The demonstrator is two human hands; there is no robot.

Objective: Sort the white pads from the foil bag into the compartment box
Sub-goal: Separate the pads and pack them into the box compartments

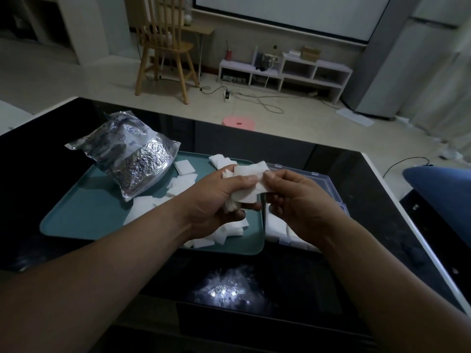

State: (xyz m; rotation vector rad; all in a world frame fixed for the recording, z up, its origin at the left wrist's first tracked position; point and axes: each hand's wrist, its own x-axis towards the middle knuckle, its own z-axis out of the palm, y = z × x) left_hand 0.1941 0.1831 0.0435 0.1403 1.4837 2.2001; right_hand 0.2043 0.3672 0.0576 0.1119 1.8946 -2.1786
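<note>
Now: singling one pad off a held bunch

Counter (356, 189): dark, glossy, carries the whole set-up.
Tray (84, 215): teal, centre-left on the counter.
Bag (132, 159): crumpled foil, lying on the tray's far-left part. I cannot tell whether anything is left in it.
Box (328, 184): clear plastic, just right of the tray and largely hidden behind the hands.
Pads (183, 166): white squares scattered over the tray, beside the bag and under the hands. Some white also shows in the near part of the box, but the compartment cannot be made out.

Hands: both are raised over the tray's right edge.
- Left hand (216, 197) is curled round a bunch (233, 205) of pads.
- Right hand (298, 200) pinches a single pad (251, 184) by its right side. The left thumb also lies on it.

Step, as judged: separating one pad from the bunch before placing it. The sort is partly done, with many pads left on the tray.

Next move calls for:
- Left thumb to ease off so that only one pad slides free.
- Right hand to carry the pad right and down into an open compartment.
- Care that a second pad does not cling to the first.
</note>
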